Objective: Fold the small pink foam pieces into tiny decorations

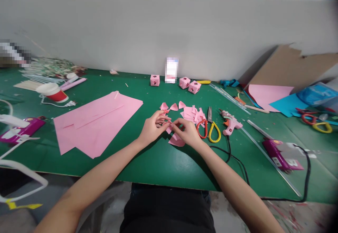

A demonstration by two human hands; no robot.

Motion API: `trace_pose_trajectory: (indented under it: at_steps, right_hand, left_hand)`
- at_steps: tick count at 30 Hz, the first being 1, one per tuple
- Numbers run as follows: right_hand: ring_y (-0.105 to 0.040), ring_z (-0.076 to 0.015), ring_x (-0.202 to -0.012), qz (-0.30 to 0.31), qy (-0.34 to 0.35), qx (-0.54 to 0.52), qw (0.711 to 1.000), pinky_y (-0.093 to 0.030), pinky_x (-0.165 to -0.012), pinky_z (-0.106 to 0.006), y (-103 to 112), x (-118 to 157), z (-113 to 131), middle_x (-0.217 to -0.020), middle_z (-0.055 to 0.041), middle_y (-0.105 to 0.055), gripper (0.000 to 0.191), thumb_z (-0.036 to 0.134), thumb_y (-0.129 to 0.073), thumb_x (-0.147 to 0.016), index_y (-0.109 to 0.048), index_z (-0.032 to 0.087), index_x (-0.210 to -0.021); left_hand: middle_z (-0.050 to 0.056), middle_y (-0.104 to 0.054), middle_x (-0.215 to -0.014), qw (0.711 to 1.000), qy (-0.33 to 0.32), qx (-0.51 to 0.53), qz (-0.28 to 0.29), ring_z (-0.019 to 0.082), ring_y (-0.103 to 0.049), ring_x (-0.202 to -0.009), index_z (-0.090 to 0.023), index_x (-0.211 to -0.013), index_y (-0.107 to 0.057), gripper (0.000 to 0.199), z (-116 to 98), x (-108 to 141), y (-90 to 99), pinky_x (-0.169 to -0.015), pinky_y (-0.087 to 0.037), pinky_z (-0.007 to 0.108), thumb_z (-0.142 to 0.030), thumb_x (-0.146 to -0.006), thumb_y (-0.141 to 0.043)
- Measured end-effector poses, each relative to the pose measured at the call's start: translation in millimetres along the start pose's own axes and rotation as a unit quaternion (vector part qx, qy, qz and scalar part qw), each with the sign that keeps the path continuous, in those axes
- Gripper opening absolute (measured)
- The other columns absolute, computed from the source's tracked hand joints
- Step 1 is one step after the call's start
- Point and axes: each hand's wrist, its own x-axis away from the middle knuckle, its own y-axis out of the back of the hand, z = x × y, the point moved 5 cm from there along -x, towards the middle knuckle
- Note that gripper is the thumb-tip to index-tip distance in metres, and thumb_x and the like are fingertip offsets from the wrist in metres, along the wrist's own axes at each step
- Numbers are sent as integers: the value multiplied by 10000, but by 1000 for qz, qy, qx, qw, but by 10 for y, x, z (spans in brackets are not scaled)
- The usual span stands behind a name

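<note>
My left hand (152, 127) and my right hand (187, 131) meet over the green table, fingertips pinched on a small pink paper piece (169, 129) between them. Below my right fingers lies another pink paper piece (176, 140). Just beyond my hands stand several small folded pink paper shapes (173, 106). A pile of pink paper pieces (190, 113) lies beyond my right hand. Scissors (214, 131) with red and yellow handles rest to its right, beside a pink glue gun (231, 123). Large pink sheets (97, 123) lie left of my hands.
Pink paper cubes (155, 80) and an upright blurred screen (171, 70) stand near the grey partition (105, 32). A paper cup (54, 92) is at the left. Purple power strips (281, 155) sit at both sides, with a black cable (241, 162) at the right.
</note>
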Motion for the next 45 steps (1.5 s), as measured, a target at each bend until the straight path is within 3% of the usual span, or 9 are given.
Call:
trace_pose_trajectory:
  at_steps: [5,10,18,23,31,45]
  right_hand:
    - [-677,-164,-728,-19,-15,-38,999,-482,-605,-258,22,-7,-4,-830,-27,-755,178,366,-644,-881,-738,215,-886]
    - [-659,-166,-634,3,-51,-109,993,-491,-557,-266,-5,-13,-55,-740,-31,-740,275,440,-631,-875,-740,192,-832]
    - [-626,-147,-575,-64,-10,28,997,-460,-545,-261,36,26,-6,-666,-13,-707,262,380,-618,-886,-673,202,-702]
    - [-692,-165,-711,-69,1,-10,998,-510,-600,-262,47,30,13,-814,-23,-752,150,348,-640,-886,-717,221,-909]
    - [-699,-189,-788,-83,22,-29,996,-532,-647,-299,69,36,69,-896,-48,-760,170,358,-655,-887,-748,235,-958]
    - [-682,-181,-739,-82,14,-62,995,-524,-628,-292,79,42,81,-799,-38,-731,91,278,-678,-836,-699,204,-788]
  left_hand:
    - [61,-764,-929,998,-45,-13,-41,178,-740,-865,-185,-1158,-551,382,-94,30,37,-667,-590,233,-305,-824,-695]
    - [72,-766,-973,998,-23,-10,-56,193,-742,-896,-186,-1151,-576,377,-81,37,61,-700,-598,249,-346,-831,-693]
    - [90,-762,-1017,999,-18,12,-40,212,-743,-920,-178,-1172,-580,401,-39,38,31,-745,-616,288,-386,-842,-675]
    - [92,-765,-1008,999,-9,18,-29,218,-750,-889,-175,-1150,-580,401,6,28,23,-736,-625,302,-388,-829,-691]
    - [30,-788,-909,994,-55,-78,-49,209,-762,-823,-215,-1179,-585,374,-104,58,56,-780,-617,312,-341,-843,-689]
    - [37,-780,-992,982,-116,-146,-33,209,-757,-892,-216,-1187,-574,309,-157,109,-7,-824,-606,317,-255,-887,-639]
